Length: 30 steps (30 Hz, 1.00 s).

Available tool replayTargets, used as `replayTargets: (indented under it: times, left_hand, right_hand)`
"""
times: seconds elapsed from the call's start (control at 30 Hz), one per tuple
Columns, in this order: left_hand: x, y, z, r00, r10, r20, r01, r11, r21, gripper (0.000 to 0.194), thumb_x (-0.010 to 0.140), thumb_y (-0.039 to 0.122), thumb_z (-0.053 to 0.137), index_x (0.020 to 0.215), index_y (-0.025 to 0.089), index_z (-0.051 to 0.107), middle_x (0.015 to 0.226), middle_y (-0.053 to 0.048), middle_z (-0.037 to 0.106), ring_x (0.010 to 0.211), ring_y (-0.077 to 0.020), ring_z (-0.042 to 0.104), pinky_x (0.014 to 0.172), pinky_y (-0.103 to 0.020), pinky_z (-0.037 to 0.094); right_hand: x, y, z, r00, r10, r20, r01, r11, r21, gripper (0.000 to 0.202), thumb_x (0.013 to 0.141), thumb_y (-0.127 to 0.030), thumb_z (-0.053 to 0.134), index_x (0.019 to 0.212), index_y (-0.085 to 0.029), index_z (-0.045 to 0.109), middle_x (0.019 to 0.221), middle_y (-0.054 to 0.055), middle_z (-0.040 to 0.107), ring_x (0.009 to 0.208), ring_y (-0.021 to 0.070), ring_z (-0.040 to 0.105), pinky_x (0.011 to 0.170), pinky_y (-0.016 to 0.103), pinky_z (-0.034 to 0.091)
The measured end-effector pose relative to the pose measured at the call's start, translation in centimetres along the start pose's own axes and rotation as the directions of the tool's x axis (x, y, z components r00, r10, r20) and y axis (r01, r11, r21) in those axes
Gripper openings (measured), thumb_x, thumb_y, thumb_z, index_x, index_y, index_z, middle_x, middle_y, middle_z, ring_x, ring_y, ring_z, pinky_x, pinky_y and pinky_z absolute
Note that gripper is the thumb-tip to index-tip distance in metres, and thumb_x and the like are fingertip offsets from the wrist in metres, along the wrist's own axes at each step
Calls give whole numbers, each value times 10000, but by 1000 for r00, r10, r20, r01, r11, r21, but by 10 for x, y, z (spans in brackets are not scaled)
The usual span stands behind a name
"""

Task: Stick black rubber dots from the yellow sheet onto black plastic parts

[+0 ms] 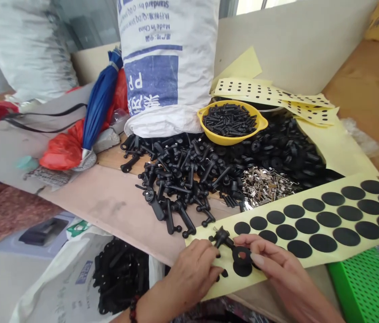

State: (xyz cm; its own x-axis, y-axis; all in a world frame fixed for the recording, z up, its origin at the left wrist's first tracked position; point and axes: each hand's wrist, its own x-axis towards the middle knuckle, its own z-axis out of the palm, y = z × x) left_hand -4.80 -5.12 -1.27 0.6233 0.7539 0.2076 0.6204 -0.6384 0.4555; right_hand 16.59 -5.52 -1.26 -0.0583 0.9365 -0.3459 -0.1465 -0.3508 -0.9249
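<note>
My right hand (pixel 273 264) pinches the edge of a round black plastic disc (pixel 239 256) with a reddish-brown spot at its centre. Under that disc, a black round sticker (pixel 242 269) shows on a pale yellow backing sheet (pixel 259 280). My left hand (pixel 192 269) rests over the near left end of the sheet, its fingers curled together; what lies between them is hidden. Just beyond its fingertips is a black plastic part with short arms (pixel 222 236). Small black oval stickers (pixel 224 272) lie by the left thumb.
A pile of black plastic arms (pixel 189 175) covers the table's middle. Metal clips (pixel 266 186) lie right of it, and a yellow bowl (pixel 221 140) holds black screw-like pieces. Behind stands a white sack (pixel 172 27). A green crate (pixel 360 278) and a bag of black parts (pixel 64 278) sit lower.
</note>
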Motion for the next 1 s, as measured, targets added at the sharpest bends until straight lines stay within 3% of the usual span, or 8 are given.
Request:
replayTargets:
  times: [0.1,0.17,0.37,0.5,0.63,0.73,0.87,1.0]
  left_hand:
    - [7,2,10,991,-131,-21,131,991,8,220,848,124,491,1064,150,523,880,-60,613,824,-213,575,732,-343,521]
    - [11,3,12,991,-123,-45,125,991,57,167,831,89,460,955,166,542,823,-47,592,776,-209,560,689,-329,505]
    - [16,1,6,978,169,-123,-123,941,316,222,889,52,342,854,154,535,830,-76,567,743,-194,534,672,-311,462]
    - [16,1,3,991,109,-78,-97,985,141,142,885,107,407,835,161,528,869,-76,590,790,-191,558,709,-298,466]
    - [20,3,0,992,-81,99,92,989,-118,25,829,157,546,849,173,548,808,-28,603,762,-175,561,696,-269,457]
    - [27,2,-8,942,-258,217,306,923,-234,300,758,164,609,1054,187,568,866,-12,623,812,-177,580,713,-258,456]
    - [41,-1,-17,865,-287,411,428,850,-306,392,683,251,686,1065,219,607,795,18,594,806,-182,581,659,-236,451]
    - [47,-6,-12,732,-294,615,663,518,-541,461,614,210,687,1054,208,548,678,73,548,513,-110,542,443,-190,412]
  right_hand:
    - [1,0,-2,1000,3,13,-3,1000,-6,331,651,-467,747,548,-207,570,1063,127,695,1034,335,595,886,428,454]
    - [1,-2,-3,1000,1,8,-1,1000,-16,329,651,-465,747,542,-208,574,1082,135,691,1085,352,570,906,443,442]
    - [-1,-3,-6,1000,15,9,-15,999,35,324,629,-461,761,542,-209,577,1040,131,704,1033,348,589,890,456,450]
    - [-4,4,-9,998,11,57,-12,1000,20,315,648,-452,752,552,-209,577,985,117,710,988,323,601,851,419,463]
    - [-7,9,-15,994,-23,103,22,1000,12,311,696,-455,730,576,-210,579,997,105,698,964,301,607,820,389,478]
    - [-11,8,-16,989,-37,141,42,998,-36,315,721,-475,713,597,-213,589,977,99,684,947,287,607,802,372,487]
    - [-19,5,-11,987,-46,153,57,996,-71,338,738,-503,694,599,-216,583,948,94,669,937,274,597,810,360,490]
    - [-20,6,-12,993,-52,104,51,999,12,321,733,-484,703,601,-218,584,945,84,655,935,270,580,779,337,483]
